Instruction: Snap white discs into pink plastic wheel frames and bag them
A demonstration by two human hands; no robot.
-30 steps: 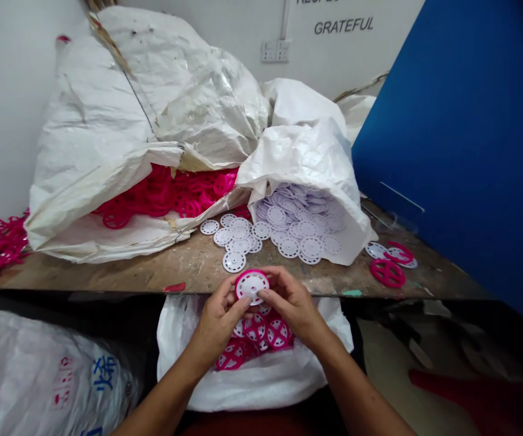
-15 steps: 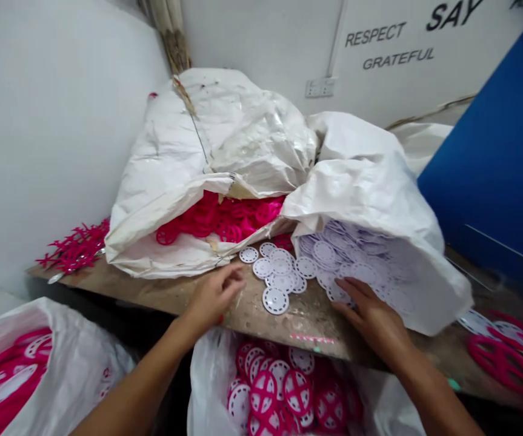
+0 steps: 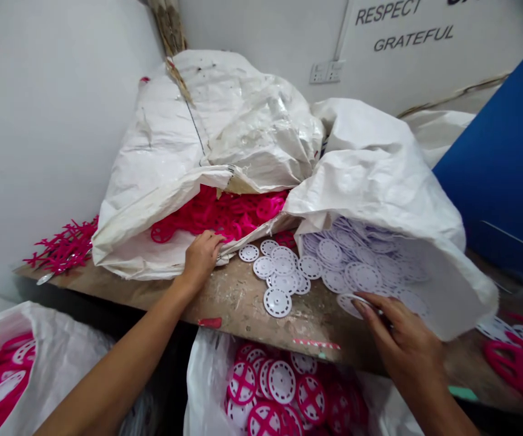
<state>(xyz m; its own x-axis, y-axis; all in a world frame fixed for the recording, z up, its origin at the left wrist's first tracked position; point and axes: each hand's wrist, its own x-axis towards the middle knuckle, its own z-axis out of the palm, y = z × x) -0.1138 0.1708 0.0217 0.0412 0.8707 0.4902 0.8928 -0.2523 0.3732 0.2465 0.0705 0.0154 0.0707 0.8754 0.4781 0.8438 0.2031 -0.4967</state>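
In my right hand (image 3: 402, 333) a white disc (image 3: 348, 305), with slots around its rim, is pinched at the edge between thumb and fingers. It is held just off the mouth of a white sack (image 3: 465, 297) full of similar discs (image 3: 365, 275). My left hand (image 3: 201, 257) reaches to the lip of another sack (image 3: 129, 251), its fingers curled against the pink plastic parts (image 3: 229, 215); what they grip is hidden. Between the hands, several loose white discs (image 3: 277, 301) lie overlapping on the worn wooden table (image 3: 238, 300).
Below the table edge, an open bag (image 3: 204, 375) contains discs fitted with pink cross frames (image 3: 311, 399). Another bag (image 3: 65, 357) of such pieces stands at lower left. Pink branching scraps (image 3: 68, 245) lie at the table's left end, pink frames (image 3: 516, 363) at the right. A blue panel (image 3: 502, 163) rises at right.
My left hand has moved up and left from the bare table to the pink parts at the sack mouth. My right hand has drawn a white disc slightly down and right from the pile.
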